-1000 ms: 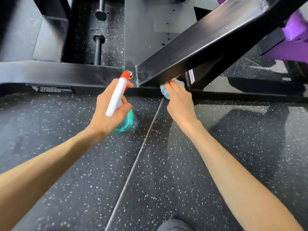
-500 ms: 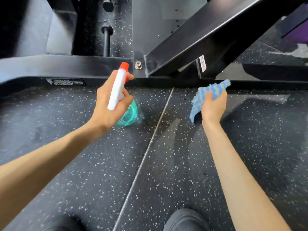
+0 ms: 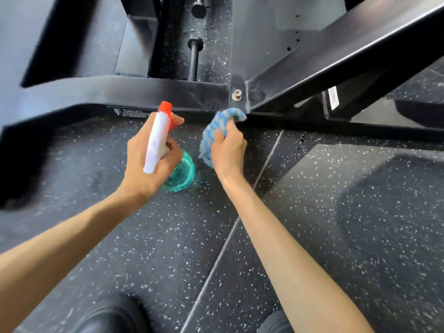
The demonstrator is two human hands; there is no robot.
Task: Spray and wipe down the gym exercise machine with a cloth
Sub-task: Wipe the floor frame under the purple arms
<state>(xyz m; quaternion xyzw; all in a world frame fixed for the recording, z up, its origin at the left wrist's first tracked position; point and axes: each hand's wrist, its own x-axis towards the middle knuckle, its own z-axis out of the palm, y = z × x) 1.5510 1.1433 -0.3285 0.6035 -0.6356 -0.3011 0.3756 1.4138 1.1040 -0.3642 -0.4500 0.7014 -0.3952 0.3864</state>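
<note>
Head view. Against the frame half a second earlier, the right hand (image 3: 228, 150) had moved leftward and up toward the frame joint; the cloth (image 3: 217, 131), then held out over the floor to the right, was now bunched in curled fingers, its top edge at the base rail (image 3: 144, 92) just below the bolt (image 3: 236, 94). Whether the cloth touched the metal could not be told. The left hand (image 3: 150, 162) held about the same pose, wrapped tight around the spray bottle (image 3: 168, 152), index finger at the trigger, orange nozzle aimed at the rail. The teal bottle body showed below the palm.

Surface: black rubber flooring (image 3: 336, 236) with white flecks, a seam running diagonally between the forearms. The black steel machine had an angled beam (image 3: 348, 56) rising to the right, with a white label (image 3: 332, 98) under it. Dark shoes showed at the bottom edge.
</note>
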